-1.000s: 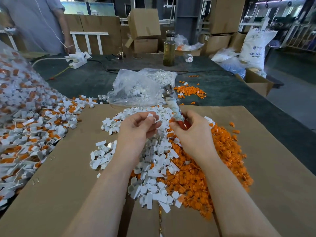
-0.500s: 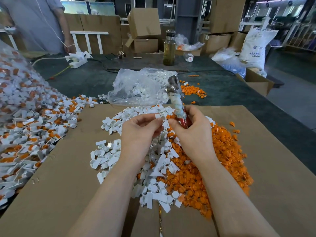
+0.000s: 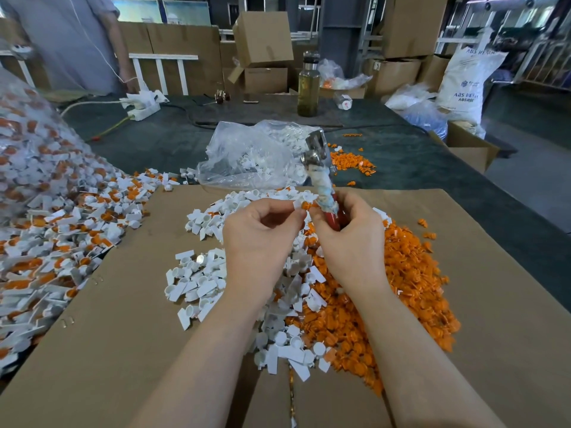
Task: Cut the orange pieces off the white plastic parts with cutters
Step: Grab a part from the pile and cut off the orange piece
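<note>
On brown cardboard (image 3: 92,350), white parts (image 3: 197,285) beside orange pieces (image 3: 401,291).

Matt brown corrugated cardboard sheet (image 3: 102,350) bears smooth white plastic parts (image 3: 197,282) and glossy orange plastic offcuts (image 3: 411,273). The shiny metal-headed cutters (image 3: 315,149) have cloth-wrapped handles; behind lies a crinkled clear plastic bag (image 3: 241,156).

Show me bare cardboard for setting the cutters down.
Bare cardboard lies between the uncut heap and white pile; more lies right of the orange pile. The middle, under both hands, is crowded.
</note>
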